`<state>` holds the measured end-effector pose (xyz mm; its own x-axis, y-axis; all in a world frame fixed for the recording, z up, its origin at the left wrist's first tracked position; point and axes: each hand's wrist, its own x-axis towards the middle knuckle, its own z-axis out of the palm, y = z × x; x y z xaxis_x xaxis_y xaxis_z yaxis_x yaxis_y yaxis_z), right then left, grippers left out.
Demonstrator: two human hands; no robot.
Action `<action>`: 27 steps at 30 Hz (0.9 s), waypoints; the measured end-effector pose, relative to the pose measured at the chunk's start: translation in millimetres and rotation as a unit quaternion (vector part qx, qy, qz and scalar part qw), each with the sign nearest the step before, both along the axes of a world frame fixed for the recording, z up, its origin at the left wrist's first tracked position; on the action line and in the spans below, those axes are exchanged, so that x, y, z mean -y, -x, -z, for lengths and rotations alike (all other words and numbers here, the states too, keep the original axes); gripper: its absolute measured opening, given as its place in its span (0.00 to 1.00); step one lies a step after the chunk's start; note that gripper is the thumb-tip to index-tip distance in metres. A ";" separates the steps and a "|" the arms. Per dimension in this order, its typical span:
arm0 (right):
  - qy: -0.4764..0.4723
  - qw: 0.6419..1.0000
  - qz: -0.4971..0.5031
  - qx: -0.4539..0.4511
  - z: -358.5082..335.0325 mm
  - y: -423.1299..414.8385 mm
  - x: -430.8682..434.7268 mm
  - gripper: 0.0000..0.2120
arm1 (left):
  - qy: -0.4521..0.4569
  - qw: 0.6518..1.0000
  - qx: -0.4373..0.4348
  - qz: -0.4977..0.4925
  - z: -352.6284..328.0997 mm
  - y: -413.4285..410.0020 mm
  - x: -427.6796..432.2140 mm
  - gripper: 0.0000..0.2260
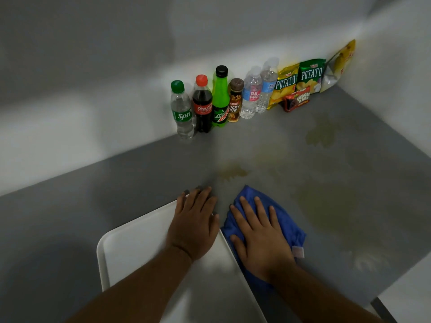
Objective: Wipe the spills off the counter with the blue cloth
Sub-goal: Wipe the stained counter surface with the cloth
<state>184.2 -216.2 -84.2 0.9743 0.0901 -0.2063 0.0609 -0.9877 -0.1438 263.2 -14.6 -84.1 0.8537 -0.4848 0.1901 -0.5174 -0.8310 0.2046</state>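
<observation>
The blue cloth (283, 217) lies bunched on the grey counter (70, 217), just right of a white tray. My right hand (258, 236) presses flat on the cloth, fingers spread. My left hand (194, 223) rests flat on the tray's far right corner, fingertips reaching onto the counter. Yellowish spills mark the counter: a small one (232, 173) just beyond both hands, a large faint one (326, 203) to the right of the cloth, and another (323, 132) farther back near the snacks.
The white tray (140, 248) sits at the counter's near edge. Several drink bottles (220, 99) stand in a row along the back wall. Chip bags (310, 75) and a red snack pack (297, 100) lean in the back right corner. The counter's right edge (396, 278) is close.
</observation>
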 end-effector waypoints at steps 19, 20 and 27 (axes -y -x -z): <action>0.009 1.000 -0.009 0.005 -5.7 -38.3 47.7 0.40 | -0.011 0.998 0.010 -0.056 -0.6 -44.8 -22.4 0.30; 0.014 1.000 0.000 0.002 -6.8 -48.5 43.1 0.41 | -0.016 0.998 0.004 -0.057 0.7 -44.3 -22.8 0.30; 0.013 1.000 0.004 -0.003 -1.9 -43.0 24.5 0.35 | -0.023 0.998 -0.007 -0.062 2.4 -45.0 -23.7 0.28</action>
<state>227.2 -240.7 -82.2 0.9738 0.0763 -0.2140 0.0518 -0.9917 -0.1177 308.1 9.1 -86.4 0.9104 -0.3825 0.1580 -0.4067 -0.8975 0.1708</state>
